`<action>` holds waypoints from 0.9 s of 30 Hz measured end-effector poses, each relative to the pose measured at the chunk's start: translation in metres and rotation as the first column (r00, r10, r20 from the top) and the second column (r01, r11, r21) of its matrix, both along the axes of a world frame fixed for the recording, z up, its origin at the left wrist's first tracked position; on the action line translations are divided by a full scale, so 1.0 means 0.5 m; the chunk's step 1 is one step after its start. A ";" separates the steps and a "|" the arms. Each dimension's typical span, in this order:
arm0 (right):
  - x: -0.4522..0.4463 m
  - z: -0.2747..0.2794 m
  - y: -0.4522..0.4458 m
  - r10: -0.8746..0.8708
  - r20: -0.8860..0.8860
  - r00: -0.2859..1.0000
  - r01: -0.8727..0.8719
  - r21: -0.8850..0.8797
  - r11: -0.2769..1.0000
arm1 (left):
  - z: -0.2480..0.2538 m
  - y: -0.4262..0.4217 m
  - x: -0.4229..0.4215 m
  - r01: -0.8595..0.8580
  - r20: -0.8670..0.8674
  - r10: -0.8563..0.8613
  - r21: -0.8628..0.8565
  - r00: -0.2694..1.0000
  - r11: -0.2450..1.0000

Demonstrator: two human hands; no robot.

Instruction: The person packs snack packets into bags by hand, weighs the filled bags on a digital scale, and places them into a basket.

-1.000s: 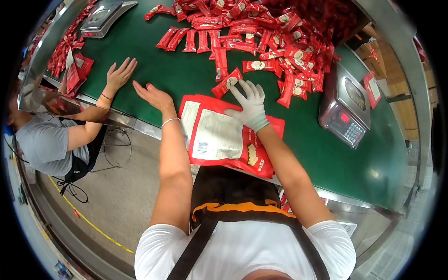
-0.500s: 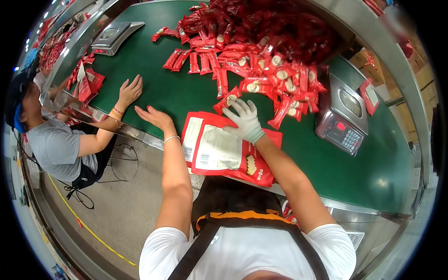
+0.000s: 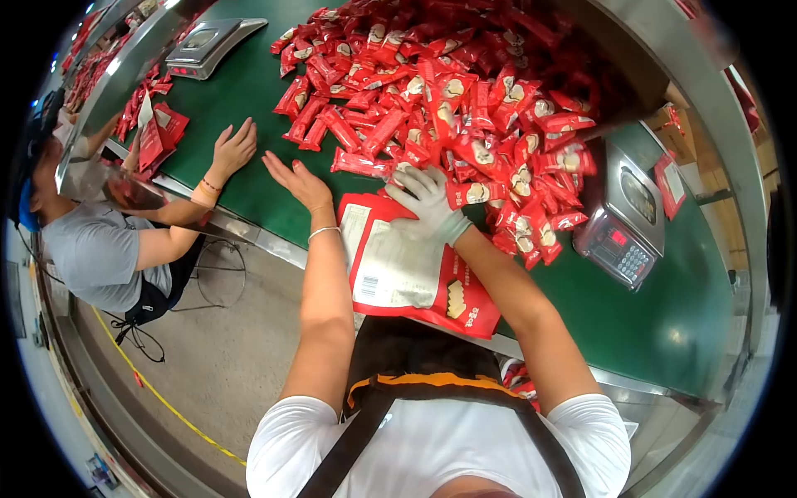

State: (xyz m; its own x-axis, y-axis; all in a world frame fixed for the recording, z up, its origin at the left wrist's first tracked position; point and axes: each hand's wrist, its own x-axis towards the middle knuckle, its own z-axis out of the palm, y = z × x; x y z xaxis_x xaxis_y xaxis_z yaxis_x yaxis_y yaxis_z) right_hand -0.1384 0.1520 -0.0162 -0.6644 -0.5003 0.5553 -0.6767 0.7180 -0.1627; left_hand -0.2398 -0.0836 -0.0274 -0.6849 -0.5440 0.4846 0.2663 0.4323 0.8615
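My left hand, bare with a bracelet at the wrist, is held open over the green table, left of the bags, with its palm toward the packets. My right hand, in a white glove, lies with fingers stretched over the top edge of a stack of red printed bags with pale label panels. Its fingertips are beside the nearest small red wrapped snack packets; whether they touch is hard to tell. Those packets form a large heap that spreads close to both hands.
A digital scale stands at the right, with a red bag beyond it. Another scale is at the far left. Beside me sits a co-worker in grey, one hand over the table near more red bags.
The heap of packets has spread toward me and to the left, covering more of the table. My left hand has moved slightly up; my right hand stays over the bags.
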 end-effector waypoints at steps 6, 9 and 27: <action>-0.006 0.003 0.014 -0.013 0.001 1.000 0.013 0.125 0.992 | 0.011 0.005 0.006 0.059 -0.011 -0.060 -0.031 0.998 0.998; -0.010 -0.005 0.011 -0.009 -0.052 0.999 0.015 0.118 0.993 | 0.011 0.017 0.010 0.079 -0.048 -0.082 -0.050 0.995 0.996; -0.005 -0.024 0.001 -0.068 -0.116 0.991 0.080 0.099 0.992 | -0.003 0.017 -0.001 0.081 -0.074 -0.087 -0.076 0.993 0.994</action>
